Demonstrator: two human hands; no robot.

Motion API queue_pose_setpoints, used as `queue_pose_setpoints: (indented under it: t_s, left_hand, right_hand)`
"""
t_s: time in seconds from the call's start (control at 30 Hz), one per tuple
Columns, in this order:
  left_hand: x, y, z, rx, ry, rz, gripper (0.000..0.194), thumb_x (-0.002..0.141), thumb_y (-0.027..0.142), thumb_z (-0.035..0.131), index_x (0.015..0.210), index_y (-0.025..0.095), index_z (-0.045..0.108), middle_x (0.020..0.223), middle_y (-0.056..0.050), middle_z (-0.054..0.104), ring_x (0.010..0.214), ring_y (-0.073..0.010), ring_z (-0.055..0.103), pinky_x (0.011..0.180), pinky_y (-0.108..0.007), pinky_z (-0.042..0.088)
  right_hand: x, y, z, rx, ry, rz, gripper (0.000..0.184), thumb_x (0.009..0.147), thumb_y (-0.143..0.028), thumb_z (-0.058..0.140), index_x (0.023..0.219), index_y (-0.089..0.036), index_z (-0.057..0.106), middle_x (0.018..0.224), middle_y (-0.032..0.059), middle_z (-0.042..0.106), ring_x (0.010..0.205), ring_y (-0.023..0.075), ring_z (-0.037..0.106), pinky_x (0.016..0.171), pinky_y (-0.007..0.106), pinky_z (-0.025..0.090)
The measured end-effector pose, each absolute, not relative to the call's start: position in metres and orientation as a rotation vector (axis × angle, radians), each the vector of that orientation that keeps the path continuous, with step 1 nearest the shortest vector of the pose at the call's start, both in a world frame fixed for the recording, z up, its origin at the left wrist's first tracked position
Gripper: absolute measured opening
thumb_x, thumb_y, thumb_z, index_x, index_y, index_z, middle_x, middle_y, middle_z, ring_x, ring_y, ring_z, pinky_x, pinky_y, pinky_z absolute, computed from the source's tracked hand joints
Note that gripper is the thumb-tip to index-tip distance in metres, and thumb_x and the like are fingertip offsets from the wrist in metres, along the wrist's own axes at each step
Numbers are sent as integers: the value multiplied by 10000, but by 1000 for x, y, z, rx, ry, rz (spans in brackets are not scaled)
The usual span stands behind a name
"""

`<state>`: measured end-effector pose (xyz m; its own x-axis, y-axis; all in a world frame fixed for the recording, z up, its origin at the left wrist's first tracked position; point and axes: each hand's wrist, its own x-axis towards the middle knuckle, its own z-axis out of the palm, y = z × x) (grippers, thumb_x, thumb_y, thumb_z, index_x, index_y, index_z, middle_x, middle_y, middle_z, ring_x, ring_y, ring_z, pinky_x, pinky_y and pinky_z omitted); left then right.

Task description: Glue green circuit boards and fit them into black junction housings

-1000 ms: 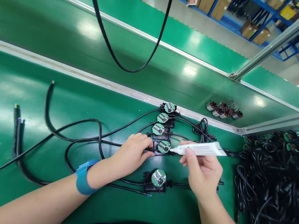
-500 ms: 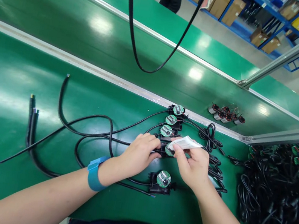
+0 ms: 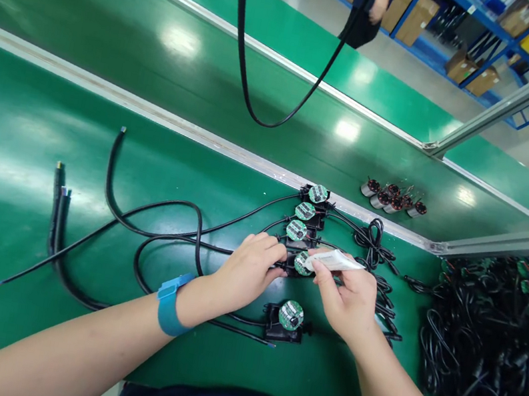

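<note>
My left hand (image 3: 253,267), with a blue-green strap (image 3: 171,304) at the wrist, pinches the left end of a black housing (image 3: 289,270) that carries a round green circuit board (image 3: 303,263). My right hand (image 3: 346,299) is closed around a white squeeze tube (image 3: 335,260), its tip at that board's right edge. Whether anything comes out of the tip is too small to see. Farther back, several similar housings with boards (image 3: 296,231) stand in a row. One more board (image 3: 291,315) sits on its housing nearer to me.
Black cables (image 3: 171,236) curve across the green bench on the left. A tangled heap of cables and boards (image 3: 491,357) fills the right side. Several small motors (image 3: 391,199) stand beyond the metal rail (image 3: 231,154). A black cable loop (image 3: 267,124) hangs ahead. Another person (image 3: 366,12) stands beyond the bench.
The tube and my right hand have shifted slightly right, uncovering more of the board. My left hand stays at the housing. The motors have moved left; the person beyond has moved right.
</note>
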<state>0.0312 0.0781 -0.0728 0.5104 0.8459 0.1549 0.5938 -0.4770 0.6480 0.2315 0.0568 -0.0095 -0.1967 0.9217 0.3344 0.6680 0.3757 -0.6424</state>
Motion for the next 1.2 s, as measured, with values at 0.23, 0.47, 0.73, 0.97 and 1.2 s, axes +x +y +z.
queue_pose_setpoints:
  t_s: [0.23,0.47,0.73,0.97,1.2]
  left_hand:
    - [31,78,-72,2220,1174,643,147,852,173,702,892,198,563,877,-20,604,885,-214,505,794,-371,414]
    - [31,77,-71,2272,1169,628,86,893,168,640,900,196,558,895,-36,599,900,-223,501,785,-376,405]
    - [31,77,-72,2316,1167,635,90,891,162,637,904,197,555,903,-36,596,909,-226,497,781,-378,390]
    - [31,77,-71,2300,1171,638,111,882,149,650,907,197,554,911,-32,603,905,-223,492,772,-371,385]
    - [31,77,-72,2290,1163,636,116,880,153,656,917,198,556,917,-34,607,911,-226,493,782,-375,391]
  right_hand:
    - [235,54,-5,-1363,-1879,453,166,926,-204,605,790,-204,700,961,51,774,768,161,717,674,260,571]
    - [230,66,-10,-1413,-1830,471,153,938,-256,587,869,-202,712,977,69,772,700,163,702,652,284,579]
    - [228,67,-13,-1368,-1881,456,155,942,-246,585,864,-204,712,987,61,771,786,171,713,720,288,588]
    - [236,60,-9,-1389,-1897,398,155,940,-239,590,847,-208,711,968,58,774,806,183,724,713,291,590]
    - [242,51,-9,-1429,-1838,411,128,932,-232,608,883,-207,723,981,62,773,752,175,719,667,286,593]
